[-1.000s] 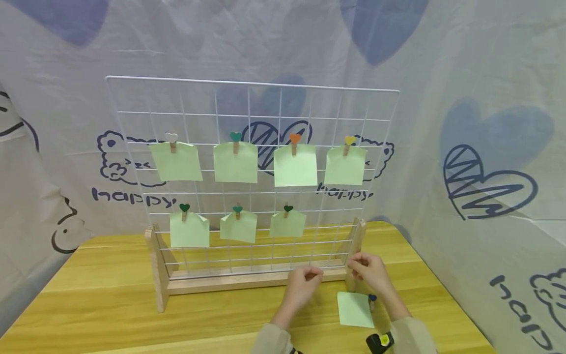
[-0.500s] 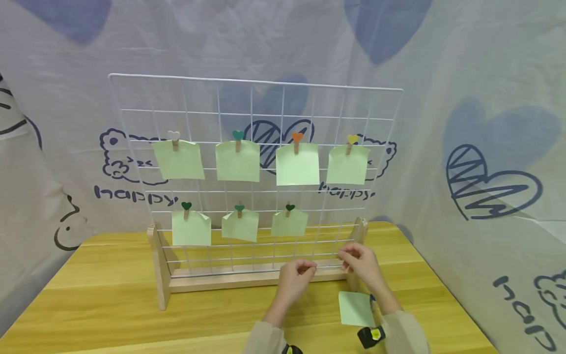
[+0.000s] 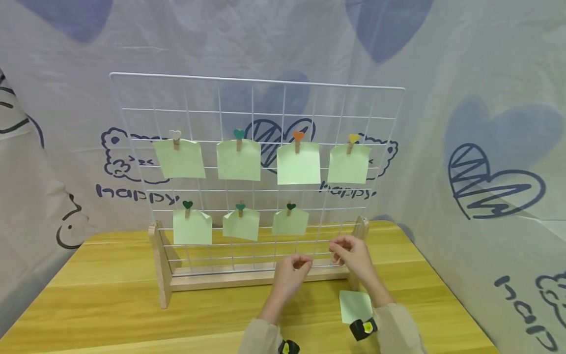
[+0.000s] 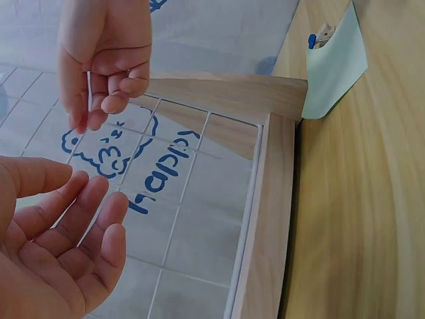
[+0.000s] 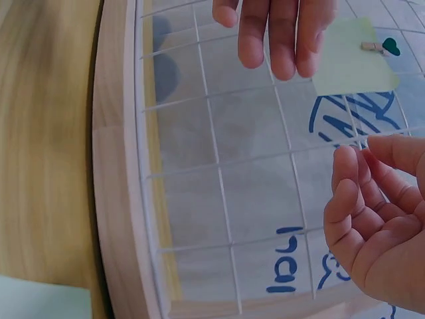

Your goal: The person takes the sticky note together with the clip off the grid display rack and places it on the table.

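In front of the lower right of the white wire grid point(image 3: 283, 190), my left hand point(image 3: 289, 275) and right hand point(image 3: 351, 253) hover with loosely bent fingers and thumbs close to the fingertips. Nothing shows between the fingers of the left hand point(image 4: 66, 239) or the right hand point(image 5: 378, 219) in the wrist views. Pale green paper notes hang on the grid in two rows, among them a lower note point(image 3: 290, 222) held by a dark green heart clothespin point(image 3: 291, 207). Another green note point(image 3: 355, 306) lies on the table by the right forearm; a blue-topped clothespin point(image 4: 321, 38) is beside it.
The grid stands in a wooden base point(image 3: 223, 280) with upright side posts point(image 3: 159, 265) on a yellow wood table point(image 3: 110, 319). Behind and to the right hangs a pale cloth point(image 3: 477, 123) printed with hearts. Each wrist wears a black camera point(image 3: 363, 328).
Both hands have moved up and leftward across the grid, away from the loose note. The right forearm now hides the blue-topped clothespin in the head view. The hanging notes stay put.
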The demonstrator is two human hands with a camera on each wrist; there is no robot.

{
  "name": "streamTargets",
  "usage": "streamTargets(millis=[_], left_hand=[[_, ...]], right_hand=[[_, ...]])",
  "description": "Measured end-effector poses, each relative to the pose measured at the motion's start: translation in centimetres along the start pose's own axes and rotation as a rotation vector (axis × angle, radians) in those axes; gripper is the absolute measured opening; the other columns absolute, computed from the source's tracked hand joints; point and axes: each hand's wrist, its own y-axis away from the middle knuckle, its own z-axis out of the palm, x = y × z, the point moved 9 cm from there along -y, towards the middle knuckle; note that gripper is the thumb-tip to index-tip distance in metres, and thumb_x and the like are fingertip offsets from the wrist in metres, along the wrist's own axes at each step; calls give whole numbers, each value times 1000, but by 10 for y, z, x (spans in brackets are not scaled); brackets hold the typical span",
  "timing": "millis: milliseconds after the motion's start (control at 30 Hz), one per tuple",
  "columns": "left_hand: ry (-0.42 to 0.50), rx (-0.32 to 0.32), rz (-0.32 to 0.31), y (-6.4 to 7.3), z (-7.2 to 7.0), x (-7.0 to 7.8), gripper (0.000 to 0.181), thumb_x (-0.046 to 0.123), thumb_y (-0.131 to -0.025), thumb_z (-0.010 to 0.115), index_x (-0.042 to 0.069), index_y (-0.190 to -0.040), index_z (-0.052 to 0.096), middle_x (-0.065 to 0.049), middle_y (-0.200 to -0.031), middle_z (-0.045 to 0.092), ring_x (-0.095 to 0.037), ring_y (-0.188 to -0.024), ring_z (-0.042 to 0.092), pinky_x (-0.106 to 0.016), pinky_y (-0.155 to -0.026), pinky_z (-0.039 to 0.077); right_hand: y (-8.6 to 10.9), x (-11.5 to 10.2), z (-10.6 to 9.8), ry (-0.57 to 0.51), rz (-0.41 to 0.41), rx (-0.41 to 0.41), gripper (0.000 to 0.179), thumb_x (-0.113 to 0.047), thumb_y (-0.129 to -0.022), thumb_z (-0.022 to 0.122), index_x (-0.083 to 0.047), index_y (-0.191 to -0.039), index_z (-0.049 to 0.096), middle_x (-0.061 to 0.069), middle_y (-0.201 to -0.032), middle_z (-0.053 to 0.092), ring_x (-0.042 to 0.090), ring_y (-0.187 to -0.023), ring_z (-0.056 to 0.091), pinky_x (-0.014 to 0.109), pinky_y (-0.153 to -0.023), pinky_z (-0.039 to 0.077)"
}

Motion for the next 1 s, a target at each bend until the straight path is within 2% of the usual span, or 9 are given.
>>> streamTargets(millis=[167, 433, 800, 1000], left_hand=[[-8, 5, 3, -3, -6, 4, 11, 7, -82, 60, -1, -88, 66, -4, -79, 64, -14, -72, 55, -24, -61, 45], [-36, 38, 56, -7, -19, 12, 12, 6, -82, 60, -2, -87, 66, -8, -79, 65, -18, -72, 57, -26, -63, 46], [-70, 51, 58, -13, -29, 18, 13, 9, -83, 58, 0, -88, 67, -6, -79, 64, -17, -74, 57, -26, -61, 46], [-88, 60, 48, -16, -35, 18, 13, 11, -83, 58, 2, -88, 67, -4, -80, 64, -16, -75, 56, -27, -62, 45]], right_hand=[[-5, -9, 6, 6, -34, -9, 14, -1, -83, 59, 12, -88, 58, 17, -74, 60, 11, -51, 53, 22, -46, 44], [-8, -19, 16, -3, -41, -34, 17, -3, -84, 59, 12, -92, 58, 21, -78, 61, 11, -52, 54, 21, -47, 44], [-13, -28, 29, -83, -70, -55, 19, -4, -84, 59, 13, -93, 57, 19, -76, 60, 12, -50, 54, 20, -46, 44], [-15, -38, 36, -71, -131, -74, 17, -4, -85, 58, 12, -91, 57, 20, -75, 59, 12, -50, 52, 21, -46, 44]])
